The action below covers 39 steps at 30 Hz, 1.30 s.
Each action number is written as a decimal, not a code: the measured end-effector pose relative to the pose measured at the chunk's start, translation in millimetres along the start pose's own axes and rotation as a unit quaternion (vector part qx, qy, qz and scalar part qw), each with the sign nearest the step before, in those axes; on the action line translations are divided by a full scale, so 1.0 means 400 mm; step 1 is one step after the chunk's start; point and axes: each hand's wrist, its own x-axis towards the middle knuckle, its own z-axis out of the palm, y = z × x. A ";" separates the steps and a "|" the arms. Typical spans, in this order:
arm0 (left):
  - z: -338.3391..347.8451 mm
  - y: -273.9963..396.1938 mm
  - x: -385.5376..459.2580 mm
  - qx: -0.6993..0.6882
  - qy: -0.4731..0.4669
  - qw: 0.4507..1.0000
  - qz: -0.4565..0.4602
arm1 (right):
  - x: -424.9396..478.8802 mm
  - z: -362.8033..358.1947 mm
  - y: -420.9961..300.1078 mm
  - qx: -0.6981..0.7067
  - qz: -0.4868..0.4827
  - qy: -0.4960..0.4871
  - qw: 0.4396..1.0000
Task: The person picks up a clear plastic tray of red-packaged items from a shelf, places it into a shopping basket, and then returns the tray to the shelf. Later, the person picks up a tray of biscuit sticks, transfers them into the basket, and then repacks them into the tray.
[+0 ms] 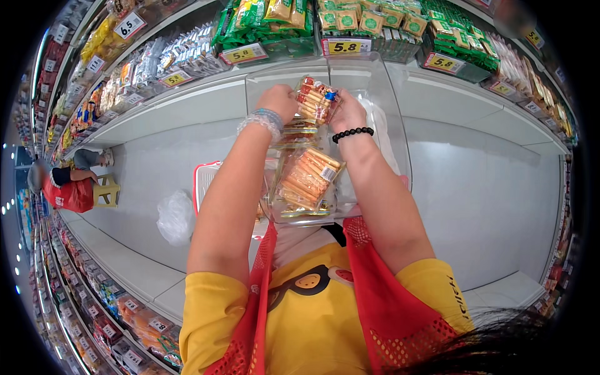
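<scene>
My left hand [280,104] and my right hand [349,111] hold a clear packet of stick biscuits [315,101] between them, one hand at each side. Under my hands lies a clear plastic bin [403,140] with two compartments. Its left compartment holds several stacked packets, and on top of them a packet of pale stick biscuits [307,178] lies tilted. In the right compartment is a crumpled whitish plastic sheet or bag [382,136].
Snack shelves with price tags [347,46] run along the far side. A white basket with a red rim [201,176] and a plastic bag [176,217] are on the floor at left. Farther left, a person in a red vest [70,192] is beside a yellow stool [107,190].
</scene>
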 end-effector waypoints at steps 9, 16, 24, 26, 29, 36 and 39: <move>-0.009 0.030 -0.031 0.071 0.011 0.997 0.033 | -0.041 0.027 -0.052 -0.399 -0.274 -0.003 0.875; -0.017 0.023 -0.036 0.089 -0.034 0.993 0.070 | -0.068 0.052 -0.113 -0.734 -0.167 -0.180 0.633; -0.060 0.035 -0.075 0.196 -0.214 0.950 0.116 | -0.032 0.026 -0.048 -0.551 -0.230 -0.175 0.783; -0.054 0.021 -0.074 0.176 -0.213 0.951 0.137 | -0.025 0.016 -0.018 -0.513 -0.145 -0.210 0.820; -0.056 0.014 -0.074 0.152 -0.210 0.955 0.142 | -0.001 -0.012 0.017 -0.558 -0.100 -0.263 0.781; -0.080 0.030 -0.117 0.164 0.030 0.967 0.192 | -0.024 0.019 0.010 -0.545 0.002 -0.308 0.780; -0.063 0.009 -0.097 0.161 -0.062 0.966 0.190 | -0.059 0.048 -0.017 -0.620 -0.036 -0.320 0.715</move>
